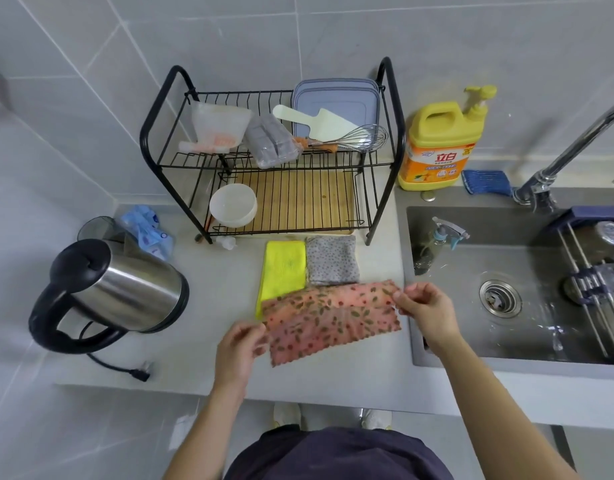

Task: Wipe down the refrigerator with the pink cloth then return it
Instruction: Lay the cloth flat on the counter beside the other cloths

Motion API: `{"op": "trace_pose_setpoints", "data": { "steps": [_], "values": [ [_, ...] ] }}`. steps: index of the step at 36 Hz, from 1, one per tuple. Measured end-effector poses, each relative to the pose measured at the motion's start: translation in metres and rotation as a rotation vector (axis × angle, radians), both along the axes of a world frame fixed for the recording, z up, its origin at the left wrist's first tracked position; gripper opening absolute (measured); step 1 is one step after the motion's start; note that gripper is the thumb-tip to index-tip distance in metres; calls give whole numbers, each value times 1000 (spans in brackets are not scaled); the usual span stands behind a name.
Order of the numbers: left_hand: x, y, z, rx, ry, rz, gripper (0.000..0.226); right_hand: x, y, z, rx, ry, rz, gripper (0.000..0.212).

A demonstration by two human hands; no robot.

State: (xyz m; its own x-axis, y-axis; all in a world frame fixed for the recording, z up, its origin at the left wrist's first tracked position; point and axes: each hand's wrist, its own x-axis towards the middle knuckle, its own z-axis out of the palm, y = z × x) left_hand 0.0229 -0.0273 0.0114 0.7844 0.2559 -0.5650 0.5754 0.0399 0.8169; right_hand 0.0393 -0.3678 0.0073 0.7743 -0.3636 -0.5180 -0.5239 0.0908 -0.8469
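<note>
The pink cloth (333, 320), printed with small leaves and berries, lies folded lengthwise on the grey counter (201, 358) in front of the dish rack. My left hand (241, 348) pinches its left end. My right hand (425, 306) pinches its upper right corner near the sink edge. The cloth's far edge overlaps a yellow cloth (283, 268). No refrigerator is in view.
A grey patterned cloth (331, 259) lies beside the yellow one. Behind stands a black wire dish rack (274, 161) with a bowl and utensils. A steel kettle (115, 292) sits left, its cord trailing. The wet sink (506, 299), tap and detergent bottle (440, 140) are to the right.
</note>
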Motion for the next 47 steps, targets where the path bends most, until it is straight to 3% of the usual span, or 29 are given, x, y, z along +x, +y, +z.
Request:
{"op": "trace_pose_setpoints", "data": {
  "steps": [3,6,11,16,24,31,41,47],
  "values": [
    [-26,-7,-26,324,106,-287,19,-12,6,-25,-177,155,30,22],
    [-36,-15,-31,457,129,-324,19,-17,16,-34,-309,247,21,21],
    [-27,-14,-31,467,200,-295,18,-10,19,-33,-403,278,59,17],
    [-26,-14,-30,338,223,-165,21,-8,7,-38,-338,311,0,24],
    [-34,-15,-37,614,196,-366,15,-19,18,-46,-589,290,162,13],
    [-35,-23,-35,700,155,-364,23,-27,31,-49,-781,325,295,28],
    [-31,-21,-40,783,129,-464,20,-28,36,-38,-670,271,361,8],
    [-30,-26,-33,614,171,-370,20,-37,23,-39,-302,358,140,27]
  ]
}}
